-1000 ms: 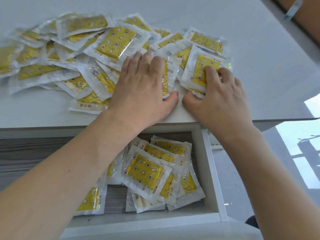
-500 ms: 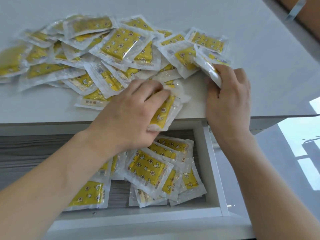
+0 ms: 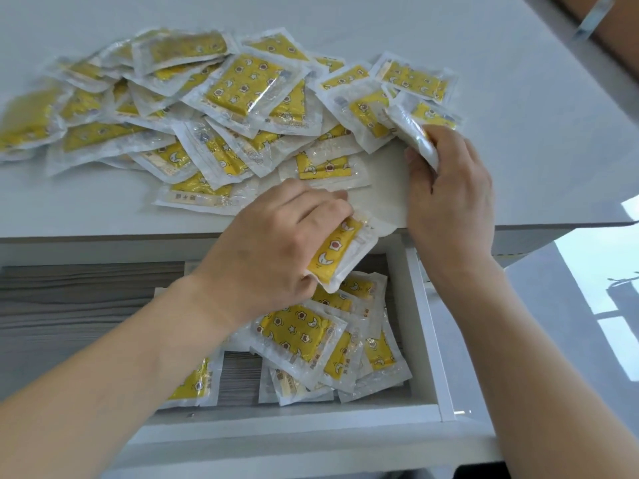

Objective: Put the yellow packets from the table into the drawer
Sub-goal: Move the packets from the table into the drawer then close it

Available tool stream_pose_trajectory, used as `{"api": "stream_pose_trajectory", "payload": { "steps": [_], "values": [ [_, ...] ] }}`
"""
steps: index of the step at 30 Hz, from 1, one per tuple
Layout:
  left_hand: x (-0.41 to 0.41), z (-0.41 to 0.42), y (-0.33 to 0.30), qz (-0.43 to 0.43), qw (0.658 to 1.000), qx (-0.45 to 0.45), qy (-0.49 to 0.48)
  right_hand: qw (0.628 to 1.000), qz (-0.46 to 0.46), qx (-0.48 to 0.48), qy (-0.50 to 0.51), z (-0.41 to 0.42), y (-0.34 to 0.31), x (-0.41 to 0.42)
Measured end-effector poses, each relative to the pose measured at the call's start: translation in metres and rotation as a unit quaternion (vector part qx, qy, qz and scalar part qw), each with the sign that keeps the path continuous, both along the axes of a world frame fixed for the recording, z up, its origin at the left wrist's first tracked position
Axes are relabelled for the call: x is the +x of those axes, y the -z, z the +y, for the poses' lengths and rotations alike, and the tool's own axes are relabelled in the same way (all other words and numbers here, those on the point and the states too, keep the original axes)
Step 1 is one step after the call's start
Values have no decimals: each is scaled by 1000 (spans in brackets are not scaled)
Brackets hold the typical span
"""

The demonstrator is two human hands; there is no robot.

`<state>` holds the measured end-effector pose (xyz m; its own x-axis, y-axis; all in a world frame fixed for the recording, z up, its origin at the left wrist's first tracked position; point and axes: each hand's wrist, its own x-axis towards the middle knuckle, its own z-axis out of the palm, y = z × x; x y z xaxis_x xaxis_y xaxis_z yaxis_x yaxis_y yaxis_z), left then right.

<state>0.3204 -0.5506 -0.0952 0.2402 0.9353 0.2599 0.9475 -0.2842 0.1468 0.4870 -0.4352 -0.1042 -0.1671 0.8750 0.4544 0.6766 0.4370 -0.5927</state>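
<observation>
A heap of several yellow packets in clear wrappers lies across the white table. Below the table's front edge the white drawer stands pulled out, with several yellow packets lying inside it. My left hand is closed around a yellow packet right at the table's front edge, above the drawer. My right hand grips another packet, tilted on edge, at the right end of the heap.
The drawer's floor is striped grey wood grain, bare on its left half. To the right of the table lies a glossy floor with window reflections. A brown surface shows at the top right corner.
Both hands went from lying flat on the heap to each holding a packet. My left hand pulled its packet toward the table's front edge, over the drawer. My right hand lifted its packet on edge.
</observation>
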Motion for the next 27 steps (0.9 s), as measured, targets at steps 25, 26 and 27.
{"api": "stream_pose_trajectory", "payload": {
  "steps": [25, 26, 27],
  "values": [
    [-2, 26, -16, 15, 998, -29, -58, 1000, -5, 24, 15, -5, 4, -3],
    [-1, 28, -14, 9, 998, -26, -62, 1000, -4, 24, 16, -5, 4, -3],
    [0, 28, -12, 2, 997, -24, -67, 1000, -3, 25, 16, -5, 4, -3]
  ]
}}
